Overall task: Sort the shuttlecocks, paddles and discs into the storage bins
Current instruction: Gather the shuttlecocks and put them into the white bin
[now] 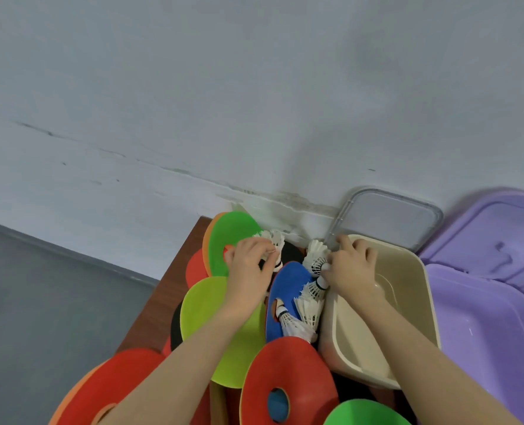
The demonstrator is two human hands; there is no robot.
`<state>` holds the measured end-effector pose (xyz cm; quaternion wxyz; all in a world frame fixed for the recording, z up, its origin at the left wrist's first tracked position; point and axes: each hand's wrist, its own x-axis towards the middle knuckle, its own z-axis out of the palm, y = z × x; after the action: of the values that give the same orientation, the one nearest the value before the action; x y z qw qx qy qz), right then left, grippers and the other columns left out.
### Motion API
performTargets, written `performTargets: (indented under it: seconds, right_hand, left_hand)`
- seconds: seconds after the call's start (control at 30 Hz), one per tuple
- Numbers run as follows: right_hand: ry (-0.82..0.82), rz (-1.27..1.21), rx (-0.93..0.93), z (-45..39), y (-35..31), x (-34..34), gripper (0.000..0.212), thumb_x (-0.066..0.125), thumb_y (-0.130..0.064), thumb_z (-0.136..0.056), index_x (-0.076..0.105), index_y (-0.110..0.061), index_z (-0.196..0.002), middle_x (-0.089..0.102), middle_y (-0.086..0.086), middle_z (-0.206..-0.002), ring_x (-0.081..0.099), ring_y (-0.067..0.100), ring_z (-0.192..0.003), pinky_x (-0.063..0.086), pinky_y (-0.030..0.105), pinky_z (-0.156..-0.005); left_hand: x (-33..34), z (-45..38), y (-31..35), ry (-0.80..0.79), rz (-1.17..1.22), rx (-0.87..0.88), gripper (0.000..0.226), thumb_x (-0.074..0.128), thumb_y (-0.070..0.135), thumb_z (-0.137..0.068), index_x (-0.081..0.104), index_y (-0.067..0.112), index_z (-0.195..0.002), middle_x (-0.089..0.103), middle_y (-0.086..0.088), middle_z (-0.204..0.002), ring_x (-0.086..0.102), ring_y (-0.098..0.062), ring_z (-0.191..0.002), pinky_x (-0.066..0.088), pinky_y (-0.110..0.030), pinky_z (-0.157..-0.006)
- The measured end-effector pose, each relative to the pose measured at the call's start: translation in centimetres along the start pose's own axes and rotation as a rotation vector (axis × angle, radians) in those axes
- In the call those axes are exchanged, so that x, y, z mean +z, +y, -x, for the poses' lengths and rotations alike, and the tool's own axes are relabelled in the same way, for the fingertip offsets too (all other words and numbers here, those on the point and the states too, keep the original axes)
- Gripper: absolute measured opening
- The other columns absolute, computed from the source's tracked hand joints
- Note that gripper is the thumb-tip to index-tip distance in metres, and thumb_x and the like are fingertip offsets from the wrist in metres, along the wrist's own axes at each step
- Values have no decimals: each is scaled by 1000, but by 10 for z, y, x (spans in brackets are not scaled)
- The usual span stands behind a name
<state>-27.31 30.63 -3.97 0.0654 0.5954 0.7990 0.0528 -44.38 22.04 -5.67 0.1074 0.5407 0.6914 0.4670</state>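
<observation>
Clearly the shuttlecock step was under way: the left hand (pixel 248 262) pinched a shuttlecock (pixel 275 240) over the far discs (pixel 233 240), and the right hand (pixel 351 265) gripped another (pixel 317 260) just left of the beige bin (pixel 420 302). Next, both would need carrying right and dropping in that bin.

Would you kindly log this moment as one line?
left hand grips shuttlecock | right hand pinches second shuttlecock | beige bin empty
</observation>
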Motion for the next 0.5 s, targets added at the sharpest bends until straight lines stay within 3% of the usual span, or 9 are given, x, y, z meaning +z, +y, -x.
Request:
performTargets:
  seconds: [0.13,0.2,0.3,0.5]
  right_hand:
    - [-34,-29,14,-7,-1,2,26,57,-27,-81,68,-19,-103,38,-2,-134,33,29,-115,25,38,-95]
    - [-17,-92,11,-6,0,5,26,53,-27,-83,69,-19,-102,41,-3,-131,32,27,-114,22,37,-93]
    - [89,-227,2,0,5,10,24,53,-30,-84,71,-21,-96,46,-6,-129,31,23,-117,13,34,-89]
    - [359,-544,-33,24,12,5,22,56,-33,-84,68,-26,-101,65,-10,-108,52,17,-109,13,29,-89]
  left_hand:
    - [13,-7,6,46,41,59,11,62,25,-85,70,19,-89,64,9,-102,45,-1,-102,14,-7,-92]
    - [16,-10,9,61,43,96,20,57,33,-85,70,18,-89,64,8,-104,46,-4,-106,18,-12,-92]
    - [17,-13,11,83,49,142,25,53,35,-85,70,17,-89,65,6,-106,48,-7,-108,23,-22,-91]
    - [12,-8,19,102,59,152,24,55,36,-84,71,19,-87,65,7,-104,51,-10,-106,24,-22,-91]
